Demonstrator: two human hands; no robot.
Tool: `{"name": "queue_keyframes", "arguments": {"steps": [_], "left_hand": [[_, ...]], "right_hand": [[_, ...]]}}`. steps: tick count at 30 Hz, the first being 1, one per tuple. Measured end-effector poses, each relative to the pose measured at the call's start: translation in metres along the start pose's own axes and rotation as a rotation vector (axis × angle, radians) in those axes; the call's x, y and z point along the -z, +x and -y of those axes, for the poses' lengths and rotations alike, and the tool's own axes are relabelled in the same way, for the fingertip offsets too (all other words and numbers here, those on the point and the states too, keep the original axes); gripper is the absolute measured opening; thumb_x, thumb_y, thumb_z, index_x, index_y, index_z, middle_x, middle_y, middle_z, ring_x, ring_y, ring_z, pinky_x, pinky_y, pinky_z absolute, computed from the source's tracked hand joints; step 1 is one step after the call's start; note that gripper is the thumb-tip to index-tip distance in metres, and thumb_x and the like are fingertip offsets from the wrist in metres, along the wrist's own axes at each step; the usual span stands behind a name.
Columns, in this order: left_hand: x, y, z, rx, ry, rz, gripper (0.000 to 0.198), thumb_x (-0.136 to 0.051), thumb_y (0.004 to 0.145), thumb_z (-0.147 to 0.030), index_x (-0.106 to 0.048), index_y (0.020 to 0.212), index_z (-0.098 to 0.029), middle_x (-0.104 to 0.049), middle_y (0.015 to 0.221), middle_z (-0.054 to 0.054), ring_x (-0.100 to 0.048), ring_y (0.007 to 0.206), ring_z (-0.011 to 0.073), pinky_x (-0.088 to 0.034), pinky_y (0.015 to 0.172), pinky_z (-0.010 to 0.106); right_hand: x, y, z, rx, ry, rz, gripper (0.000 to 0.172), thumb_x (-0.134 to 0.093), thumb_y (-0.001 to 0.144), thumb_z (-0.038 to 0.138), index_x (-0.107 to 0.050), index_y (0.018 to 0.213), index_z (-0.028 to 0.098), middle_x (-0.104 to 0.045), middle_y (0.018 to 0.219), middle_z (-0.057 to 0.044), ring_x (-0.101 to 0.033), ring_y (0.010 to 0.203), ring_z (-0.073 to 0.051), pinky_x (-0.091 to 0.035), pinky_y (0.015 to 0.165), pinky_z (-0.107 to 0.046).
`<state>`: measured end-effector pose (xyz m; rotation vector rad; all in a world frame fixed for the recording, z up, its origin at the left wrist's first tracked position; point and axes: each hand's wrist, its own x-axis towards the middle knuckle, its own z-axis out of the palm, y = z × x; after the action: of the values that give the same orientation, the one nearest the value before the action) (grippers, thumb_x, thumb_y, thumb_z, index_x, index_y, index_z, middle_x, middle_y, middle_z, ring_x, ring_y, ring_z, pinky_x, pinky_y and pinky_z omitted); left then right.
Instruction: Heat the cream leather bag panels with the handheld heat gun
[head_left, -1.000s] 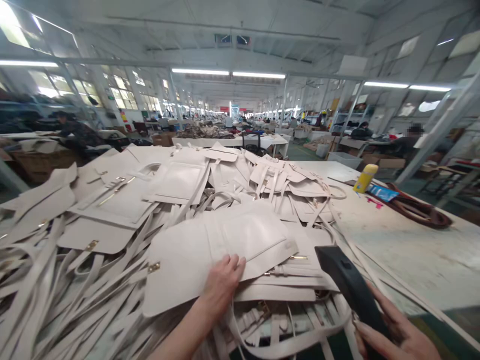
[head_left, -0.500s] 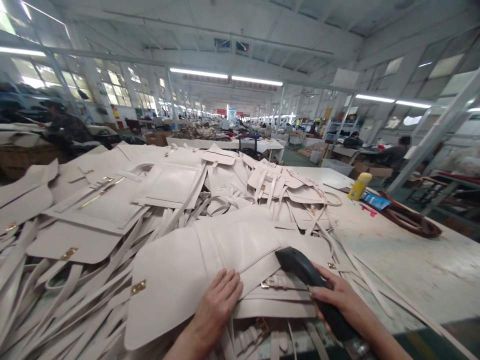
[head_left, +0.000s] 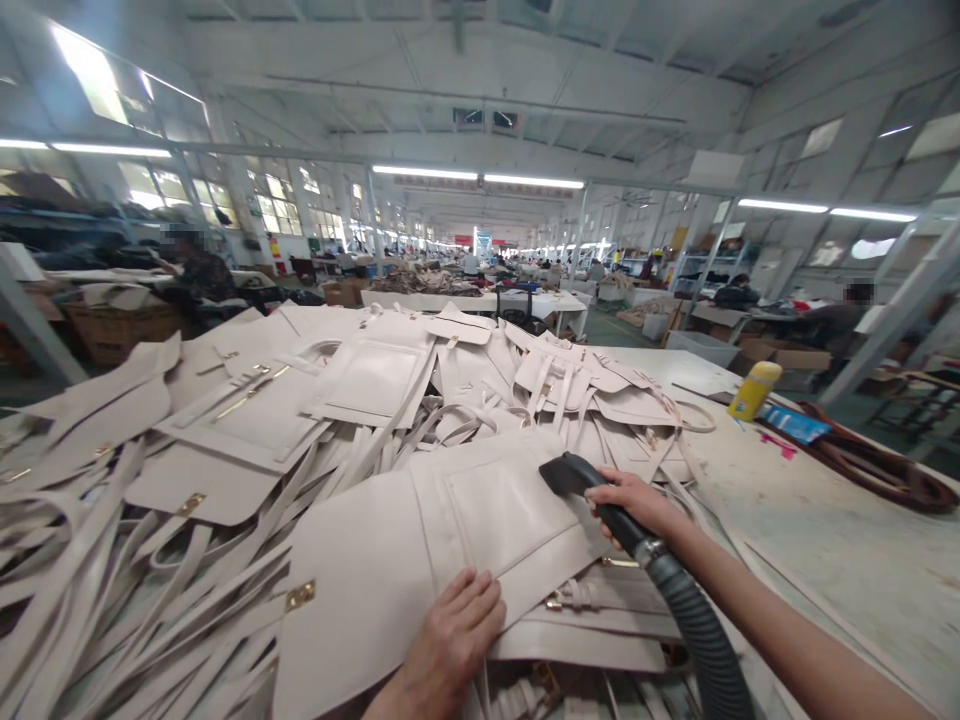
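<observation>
A beige leather bag piece point(head_left: 360, 545) with a gold clasp point(head_left: 301, 596) lies flat in front of me, on top of other beige pieces. My left hand point(head_left: 459, 628) rests on its near edge, fingers stretched out and lying flat. In my right hand point(head_left: 630, 503) is a black vacuum nozzle point(head_left: 581, 474), its wide mouth at the right end of the piece's stitched pocket panel. A ribbed grey hose point(head_left: 697, 620) runs from the nozzle down toward the bottom edge. Beneath the piece, straps and a small buckle point(head_left: 555, 602) show.
A large heap of beige bag parts and straps point(head_left: 367, 380) covers the table's left and middle. On the right of the table point(head_left: 840, 560) stand a yellow bottle point(head_left: 754, 391), a blue packet point(head_left: 795, 424) and a coiled brown strap point(head_left: 885, 470). People sit at benches further back.
The nozzle in my right hand has moved away from me, up along the piece's right end, bringing the hose into view. My left hand stays on the near edge. The camera view has shifted.
</observation>
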<state>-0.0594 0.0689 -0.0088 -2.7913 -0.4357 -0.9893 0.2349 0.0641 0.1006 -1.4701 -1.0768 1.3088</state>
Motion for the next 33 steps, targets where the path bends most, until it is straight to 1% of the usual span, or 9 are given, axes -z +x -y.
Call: {"name": "queue_keyframes", "arguments": {"steps": [4, 6, 10, 13, 16, 21, 26, 30, 33], "left_hand": [[0.019, 0.003, 0.001, -0.045, -0.027, 0.019, 0.029, -0.031, 0.089, -0.016, -0.057, 0.101, -0.016, -0.062, 0.105, 0.006, -0.047, 0.113, 0.0157, -0.023, 0.106, 0.036], [0.037, 0.002, 0.001, 0.063, 0.017, -0.017, 0.032, -0.034, 0.083, -0.008, -0.055, 0.107, -0.015, -0.060, 0.108, 0.008, -0.044, 0.115, 0.0190, -0.015, 0.107, 0.044], [0.064, -0.008, 0.003, 0.474, 0.162, -0.028, 0.051, -0.043, 0.073, -0.007, -0.043, 0.123, -0.013, -0.050, 0.122, 0.014, -0.035, 0.122, 0.0285, -0.009, 0.102, 0.059], [0.067, -0.016, 0.008, 0.534, 0.120, 0.027, 0.055, -0.048, 0.073, -0.014, -0.036, 0.127, -0.013, -0.046, 0.126, 0.014, -0.034, 0.123, 0.0270, -0.015, 0.104, 0.054], [0.061, -0.022, 0.012, 0.569, 0.030, -0.029, 0.062, -0.051, 0.072, -0.018, -0.029, 0.130, -0.012, -0.044, 0.127, 0.014, -0.035, 0.122, 0.0254, -0.022, 0.104, 0.048], [0.058, -0.030, 0.011, 0.632, -0.086, -0.126, 0.072, -0.056, 0.070, -0.021, -0.020, 0.133, -0.014, -0.046, 0.125, 0.013, -0.039, 0.119, 0.0252, -0.025, 0.103, 0.048], [0.061, -0.034, 0.007, 0.723, -0.250, -0.160, 0.078, -0.060, 0.071, -0.024, -0.015, 0.134, -0.016, -0.034, 0.133, 0.015, -0.037, 0.121, 0.0247, -0.034, 0.100, 0.043], [0.060, -0.036, 0.008, 0.755, -0.314, -0.191, 0.079, -0.060, 0.071, -0.024, -0.013, 0.135, -0.018, -0.032, 0.135, 0.015, -0.038, 0.121, 0.0260, -0.035, 0.099, 0.043], [0.059, -0.038, 0.009, 0.730, -0.319, -0.196, 0.079, -0.059, 0.071, -0.021, -0.013, 0.135, -0.019, -0.030, 0.136, 0.015, -0.036, 0.122, 0.0271, -0.034, 0.100, 0.046]], "right_hand": [[-0.019, 0.017, 0.020, 0.116, -0.001, -0.098, 0.061, -0.057, 0.073, 0.023, -0.031, 0.128, 0.020, -0.055, 0.053, 0.006, -0.055, 0.039, -0.014, -0.047, 0.033, -0.023], [-0.033, 0.004, 0.030, 0.154, -0.003, -0.081, 0.066, -0.058, 0.072, 0.024, -0.027, 0.131, 0.022, -0.056, 0.051, 0.006, -0.055, 0.039, -0.015, -0.046, 0.034, -0.023], [-0.061, -0.058, 0.034, 0.091, -0.034, 0.135, 0.064, -0.060, 0.070, 0.020, -0.037, 0.130, 0.023, -0.058, 0.045, 0.004, -0.051, 0.035, -0.014, -0.042, 0.033, -0.021], [-0.079, -0.101, 0.022, -0.070, -0.004, 0.310, 0.074, -0.062, 0.063, 0.015, -0.035, 0.132, 0.022, -0.061, 0.055, 0.003, -0.049, 0.039, -0.011, -0.039, 0.036, -0.017], [-0.094, -0.119, 0.007, -0.167, -0.016, 0.417, 0.073, -0.063, 0.058, 0.013, -0.044, 0.127, 0.023, -0.063, 0.061, 0.003, -0.047, 0.042, -0.009, -0.036, 0.036, -0.014], [-0.117, -0.103, 0.004, -0.121, 0.017, 0.466, 0.070, -0.061, 0.061, 0.015, -0.043, 0.128, 0.022, -0.063, 0.063, 0.003, -0.048, 0.038, -0.008, -0.037, 0.035, -0.014], [-0.139, -0.077, 0.011, -0.033, 0.017, 0.445, 0.070, -0.057, 0.069, 0.014, -0.032, 0.134, 0.021, -0.059, 0.052, 0.005, -0.048, 0.035, -0.010, -0.040, 0.034, -0.017], [-0.137, -0.082, 0.013, 0.045, 0.008, 0.287, 0.072, -0.057, 0.073, 0.019, -0.023, 0.137, 0.023, -0.059, 0.046, 0.006, -0.050, 0.036, -0.012, -0.039, 0.034, -0.017], [-0.132, -0.093, 0.010, -0.039, -0.020, 0.396, 0.070, -0.059, 0.069, 0.016, -0.032, 0.133, 0.022, -0.060, 0.050, 0.005, -0.049, 0.036, -0.011, -0.039, 0.034, -0.017]]}}
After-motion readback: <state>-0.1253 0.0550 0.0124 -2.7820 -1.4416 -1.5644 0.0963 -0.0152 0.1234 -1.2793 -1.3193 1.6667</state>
